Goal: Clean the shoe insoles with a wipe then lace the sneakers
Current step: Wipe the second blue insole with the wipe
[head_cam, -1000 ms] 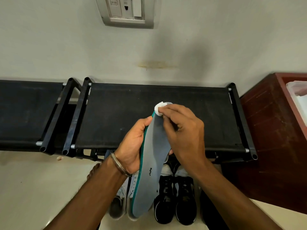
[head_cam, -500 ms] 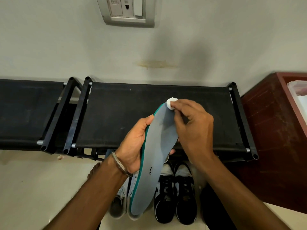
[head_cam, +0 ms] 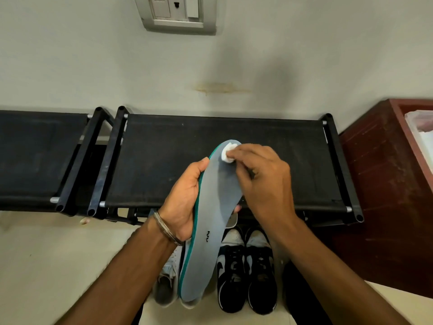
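Note:
A grey insole [head_cam: 210, 221] with a teal edge is held up lengthwise, toe end pointing away from me. My left hand [head_cam: 185, 200] grips it at mid-length from the left side, fingers wrapped behind. My right hand [head_cam: 260, 177] pinches a small white wadded wipe [head_cam: 227, 153] and presses it on the insole's toe end. On the floor below, a pair of black and white sneakers [head_cam: 246, 268] stands side by side. A pale grey sneaker [head_cam: 167, 280] shows left of the insole, partly hidden by it.
A black fabric-topped shoe rack [head_cam: 257, 137] stands against the wall, with a second black rack [head_cam: 35, 156] to its left. A dark red wooden cabinet [head_cam: 384, 195] stands at the right. A wall socket panel [head_cam: 178, 14] is above.
My right hand has slid the wipe from the toe's right edge back to the left across the toe end. The insole's toe has swung right then slightly left. My left hand keeps its grip.

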Action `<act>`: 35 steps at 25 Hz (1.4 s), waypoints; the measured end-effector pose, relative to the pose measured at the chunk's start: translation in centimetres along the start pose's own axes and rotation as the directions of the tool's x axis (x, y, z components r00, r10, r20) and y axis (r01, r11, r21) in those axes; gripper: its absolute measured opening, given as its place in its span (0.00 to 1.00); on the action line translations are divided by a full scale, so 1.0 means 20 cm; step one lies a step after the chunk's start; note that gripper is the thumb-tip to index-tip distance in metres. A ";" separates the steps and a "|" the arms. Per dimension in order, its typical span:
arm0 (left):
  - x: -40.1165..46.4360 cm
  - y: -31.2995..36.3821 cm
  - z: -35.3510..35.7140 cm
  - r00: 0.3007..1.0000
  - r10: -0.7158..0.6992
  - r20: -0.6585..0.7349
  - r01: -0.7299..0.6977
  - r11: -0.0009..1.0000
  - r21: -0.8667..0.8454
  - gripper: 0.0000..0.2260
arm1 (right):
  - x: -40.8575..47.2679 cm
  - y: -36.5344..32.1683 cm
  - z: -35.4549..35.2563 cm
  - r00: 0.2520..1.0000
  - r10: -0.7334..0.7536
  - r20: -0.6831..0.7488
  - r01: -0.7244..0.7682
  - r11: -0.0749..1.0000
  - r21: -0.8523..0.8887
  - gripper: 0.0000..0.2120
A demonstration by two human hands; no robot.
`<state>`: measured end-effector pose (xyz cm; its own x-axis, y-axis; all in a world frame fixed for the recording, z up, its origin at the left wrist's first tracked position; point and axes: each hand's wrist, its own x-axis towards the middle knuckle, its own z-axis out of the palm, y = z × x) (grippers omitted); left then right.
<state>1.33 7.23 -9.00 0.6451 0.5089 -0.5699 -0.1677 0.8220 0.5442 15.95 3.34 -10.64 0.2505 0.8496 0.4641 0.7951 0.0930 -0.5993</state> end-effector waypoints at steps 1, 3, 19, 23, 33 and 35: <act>0.00 0.00 0.00 1.000 0.001 -0.002 -0.001 1.000 0.019 0.25 | 0.01 0.02 -0.01 0.999 0.035 -0.025 -0.036 0.999 -0.018 0.10; 0.00 0.00 0.00 1.000 0.002 -0.008 -0.002 1.000 0.008 0.26 | -0.01 0.00 0.00 1.000 0.016 0.014 -0.015 0.999 -0.040 0.10; 0.01 0.04 -0.06 0.998 0.013 -0.063 -0.015 0.999 -0.033 0.26 | -0.03 0.01 -0.01 0.995 -0.049 0.088 0.045 0.998 0.046 0.09; 0.00 0.06 -0.06 0.999 -0.004 -0.037 0.002 0.999 -0.035 0.27 | 0.01 0.05 -0.04 0.996 -0.049 0.068 0.046 0.998 0.050 0.10; 0.00 0.06 -0.07 1.000 -0.028 0.000 0.028 0.997 -0.074 0.27 | 0.03 0.09 -0.10 0.995 -0.034 0.092 0.026 0.995 0.094 0.11; 0.00 0.07 -0.08 1.000 -0.016 -0.015 0.015 0.997 -0.081 0.27 | 0.00 0.05 -0.08 0.976 -0.112 0.189 0.090 0.989 0.120 0.11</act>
<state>-0.12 8.81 -9.14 0.6364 0.4996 -0.5877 -0.2180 0.8473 0.4843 17.72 2.63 -10.16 0.0510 0.9168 0.3960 0.7421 0.2306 -0.6293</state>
